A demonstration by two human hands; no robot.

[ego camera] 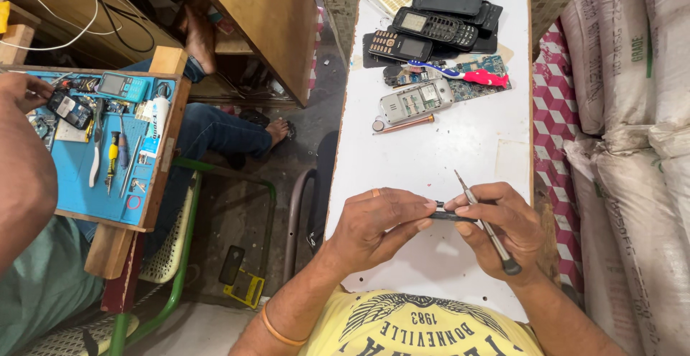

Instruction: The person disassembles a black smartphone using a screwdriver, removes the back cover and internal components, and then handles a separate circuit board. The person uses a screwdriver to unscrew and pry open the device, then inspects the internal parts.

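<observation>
Two hands: your left hand (377,223) pinches a dark phone part (451,214) steady; your right hand (503,226) clamps it plus a screwdriver (485,219), near the white table's (431,154) front edge.

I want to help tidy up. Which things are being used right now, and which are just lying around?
In use:
left hand and right hand holding the small dark part
screwdriver in the right hand

Lying about:
pile of phones
toothbrush
circuit board
sacks
</observation>
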